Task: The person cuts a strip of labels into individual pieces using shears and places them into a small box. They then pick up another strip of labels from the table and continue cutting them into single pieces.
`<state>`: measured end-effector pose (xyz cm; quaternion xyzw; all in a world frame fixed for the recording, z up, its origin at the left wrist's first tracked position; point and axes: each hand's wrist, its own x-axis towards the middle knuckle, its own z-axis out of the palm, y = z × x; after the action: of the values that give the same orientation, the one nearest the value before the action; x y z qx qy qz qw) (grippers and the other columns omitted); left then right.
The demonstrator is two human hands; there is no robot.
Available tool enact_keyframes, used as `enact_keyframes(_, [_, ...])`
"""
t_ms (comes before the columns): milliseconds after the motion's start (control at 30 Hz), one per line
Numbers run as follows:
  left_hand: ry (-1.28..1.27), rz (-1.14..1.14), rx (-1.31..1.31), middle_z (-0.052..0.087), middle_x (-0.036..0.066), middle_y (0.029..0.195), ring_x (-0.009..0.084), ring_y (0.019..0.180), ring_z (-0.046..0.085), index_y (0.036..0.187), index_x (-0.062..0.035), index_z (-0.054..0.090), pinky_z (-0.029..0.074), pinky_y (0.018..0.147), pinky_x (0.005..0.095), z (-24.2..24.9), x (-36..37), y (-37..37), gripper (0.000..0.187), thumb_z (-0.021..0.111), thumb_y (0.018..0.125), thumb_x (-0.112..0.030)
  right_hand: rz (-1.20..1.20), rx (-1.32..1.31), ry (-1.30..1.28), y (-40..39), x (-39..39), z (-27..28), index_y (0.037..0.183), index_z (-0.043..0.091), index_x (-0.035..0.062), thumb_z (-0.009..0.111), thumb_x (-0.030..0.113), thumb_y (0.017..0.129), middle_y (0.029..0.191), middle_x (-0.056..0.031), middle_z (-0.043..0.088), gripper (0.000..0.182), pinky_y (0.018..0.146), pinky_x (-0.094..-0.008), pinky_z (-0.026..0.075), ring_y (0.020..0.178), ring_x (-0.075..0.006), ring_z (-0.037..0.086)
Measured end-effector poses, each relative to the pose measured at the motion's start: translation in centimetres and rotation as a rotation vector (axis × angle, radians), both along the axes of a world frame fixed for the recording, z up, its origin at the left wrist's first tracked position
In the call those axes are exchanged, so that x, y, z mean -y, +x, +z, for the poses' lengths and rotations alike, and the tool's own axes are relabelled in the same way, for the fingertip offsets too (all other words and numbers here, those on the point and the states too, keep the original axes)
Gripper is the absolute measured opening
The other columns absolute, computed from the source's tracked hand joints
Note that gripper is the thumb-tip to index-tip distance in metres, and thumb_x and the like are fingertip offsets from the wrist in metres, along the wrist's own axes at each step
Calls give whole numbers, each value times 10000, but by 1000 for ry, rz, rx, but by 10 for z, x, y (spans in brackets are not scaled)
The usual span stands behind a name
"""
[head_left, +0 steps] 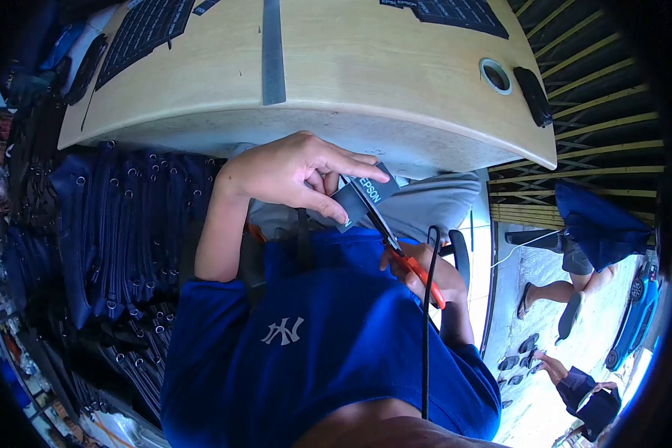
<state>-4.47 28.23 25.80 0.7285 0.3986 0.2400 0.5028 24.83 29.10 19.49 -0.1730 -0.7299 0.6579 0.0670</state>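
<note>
The black label [366,196] with white EPSON lettering sits pinched in the left hand [291,173], thumb below and fingers curled over its top edge, held in the air just off the near edge of the wooden table [336,67] and above the person's lap. Its long axis runs on a slant, from the fingertips down toward the right hand [425,272].

The scissors [403,257] meet the label from that lower side. The dark blades point up and away from the right hand, along nearly the same slant as the label, and their tips reach the label's lower edge just beside the left thumb. The orange handles are closed inside the right hand's grip, which sits lower and closer to the body than the left. Whether the blades are parted or shut at the label I cannot tell; they look nearly closed.

So both hands are full: the left holds the label, the right holds the scissors, and the label lies between them, touching the left hand and up past the right hand's knuckles.

Beyond the left hand, sheets of more black labels [142,30] lie on the table's far corners, with a grey ruler [272,52] between them. Beside the left forearm, a stack of dark blue bags [119,224] stands. A black cable [427,321] hangs just beside the right wrist.
</note>
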Motion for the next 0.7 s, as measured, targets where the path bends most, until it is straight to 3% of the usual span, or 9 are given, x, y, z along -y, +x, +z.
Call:
enact_keyframes(33, [-1, 0, 0, 685, 115, 748, 56, 465, 461, 1251, -135, 576, 464, 584, 207, -1, 0, 0, 649, 797, 643, -79, 3, -22, 14, 0, 0, -2, 770, 569, -78, 389, 730, 817, 714, -158, 554, 828, 552, -396, 422, 569, -285, 545])
enact_keyframes(100, [0, -3, 11, 594, 67, 552, 60, 468, 472, 1254, -137, 575, 464, 604, 209, -2, -1, 1, 656, 798, 640, -82, 10, -25, 16, 1, 0, -4, 778, 568, -77, 389, 721, 823, 708, -155, 552, 818, 554, -395, 422, 570, -284, 543])
enact_keyframes(200, [32, -26, -4, 668, 118, 667, 72, 466, 551, 1255, -147, 571, 439, 551, 206, -2, -2, -1, 601, 781, 692, -131, 10, 3, 12, -1, 0, 4, 789, 567, -76, 397, 705, 830, 701, -151, 551, 801, 559, -393, 424, 575, -283, 544])
enact_keyframes(300, [-7, -23, -20, 640, 97, 598, 65, 469, 547, 1257, -141, 569, 440, 568, 206, 0, -2, -1, 604, 781, 693, -128, -4, 27, 5, -2, 0, 5, 795, 567, -73, 410, 694, 834, 701, -150, 554, 784, 567, -387, 429, 585, -281, 548])
enact_keyframes(533, [20, -27, 21, 653, 111, 624, 70, 468, 553, 1255, -135, 570, 436, 554, 203, -6, -2, -2, 601, 781, 692, -130, 9, 108, 12, -2, -1, 10, 821, 574, -53, 411, 658, 858, 684, -138, 552, 730, 578, -376, 433, 601, -274, 550])
enact_keyframes(600, [-23, -22, 6, 588, 197, 1183, 66, 477, 508, 1247, -147, 579, 444, 513, 217, -8, -2, -3, 641, 793, 646, -83, 10, 104, 25, -2, 0, 8, 818, 575, -48, 413, 648, 863, 677, -133, 547, 717, 576, -373, 431, 597, -271, 546])
enact_keyframes(700, [-64, -28, -3, 612, 188, 1152, 65, 483, 507, 1247, -145, 580, 435, 509, 219, -7, -2, -4, 638, 793, 649, -80, 12, 98, 43, -2, 0, 9, 805, 575, -39, 419, 626, 875, 668, -125, 539, 686, 572, -370, 427, 585, -263, 537])
